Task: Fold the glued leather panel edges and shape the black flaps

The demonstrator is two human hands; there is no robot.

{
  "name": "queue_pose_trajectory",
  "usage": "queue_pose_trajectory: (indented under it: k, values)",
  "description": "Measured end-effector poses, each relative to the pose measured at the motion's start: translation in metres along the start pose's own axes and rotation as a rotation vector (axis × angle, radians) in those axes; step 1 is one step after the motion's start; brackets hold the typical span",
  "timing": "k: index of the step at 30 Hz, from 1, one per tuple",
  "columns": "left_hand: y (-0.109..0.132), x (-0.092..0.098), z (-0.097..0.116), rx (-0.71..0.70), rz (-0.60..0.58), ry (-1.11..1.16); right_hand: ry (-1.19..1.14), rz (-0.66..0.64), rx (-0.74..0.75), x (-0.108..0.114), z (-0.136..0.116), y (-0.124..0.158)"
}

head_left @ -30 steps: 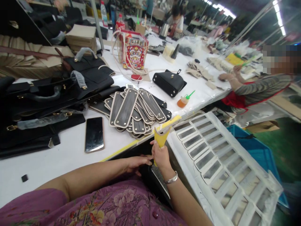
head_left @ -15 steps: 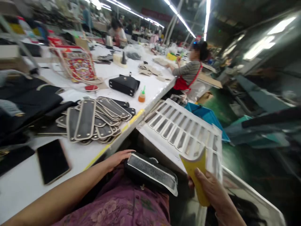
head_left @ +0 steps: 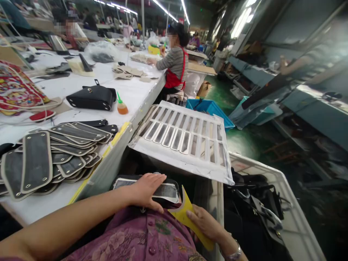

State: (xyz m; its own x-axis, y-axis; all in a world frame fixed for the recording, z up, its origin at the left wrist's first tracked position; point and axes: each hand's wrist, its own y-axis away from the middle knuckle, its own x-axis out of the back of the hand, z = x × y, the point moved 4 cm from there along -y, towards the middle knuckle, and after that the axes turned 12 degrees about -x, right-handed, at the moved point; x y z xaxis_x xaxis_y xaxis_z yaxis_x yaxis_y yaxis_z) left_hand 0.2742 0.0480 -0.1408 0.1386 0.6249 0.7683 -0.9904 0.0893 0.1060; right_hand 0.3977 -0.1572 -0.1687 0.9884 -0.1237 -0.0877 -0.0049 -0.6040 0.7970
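Observation:
A black bag piece [head_left: 171,191] with a grey, pale-edged panel on its upper face rests at my lap. My left hand [head_left: 148,190] lies across that panel, fingers extended and thumb apart. My right hand [head_left: 205,223] grips a yellow scraper-like sheet [head_left: 185,214] with a curved, pointed end, close to the bag's right end. Beyond my hands, a white board [head_left: 174,159] carries rows of pale-edged grey strips [head_left: 168,136]. Grey pieces with beige edges and metal studs [head_left: 36,161] are piled on the table to the left.
On the white table [head_left: 108,116] are a black bag [head_left: 92,97] and an orange bottle with a green tip [head_left: 121,106]. A white crate [head_left: 296,217] at right holds black bags. Behind the board are a blue bin [head_left: 210,110] and a seated person [head_left: 176,65].
The view has turned right. My left hand has moved from the bag's left end onto its panel. My right hand has brought the yellow sheet down beside the bag. Fewer pale-edged strips show on the board.

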Motion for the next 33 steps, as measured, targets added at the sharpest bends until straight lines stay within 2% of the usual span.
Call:
queue_pose_trajectory:
  k: [3,6,8,12,16,19,23,26,29,33]
  values:
    - [-0.032,-0.018,0.012,-0.037,-0.025,0.035,-0.031,-0.051,0.021,0.002,-0.005,-0.011]
    - [-0.044,-0.029,0.012,-0.054,0.041,0.065,-0.026,-0.086,0.042,0.01,-0.008,-0.016]
    - [-0.045,-0.029,0.009,-0.046,0.058,0.068,-0.01,-0.11,0.047,0.016,-0.01,-0.018]
    - [-0.047,-0.02,0.0,0.056,-0.018,0.052,0.039,-0.195,0.01,0.024,-0.017,-0.021]
    - [-0.05,-0.012,-0.001,0.108,-0.068,0.054,0.089,-0.217,-0.015,0.03,-0.025,-0.023]
    - [-0.05,-0.013,0.0,0.07,-0.069,0.059,0.112,-0.236,-0.03,0.033,-0.028,-0.025]
    - [-0.044,-0.017,-0.001,-0.073,-0.019,0.051,0.161,-0.272,-0.038,0.034,-0.031,-0.028]
    - [-0.038,-0.019,-0.002,-0.142,0.016,0.008,0.217,-0.247,-0.028,0.037,-0.036,-0.028]
    - [-0.035,-0.02,0.001,-0.161,0.053,-0.053,0.25,-0.219,-0.009,0.04,-0.041,-0.029]
    - [-0.042,-0.027,0.01,-0.11,0.071,-0.167,0.305,-0.287,-0.038,0.041,-0.041,-0.034]
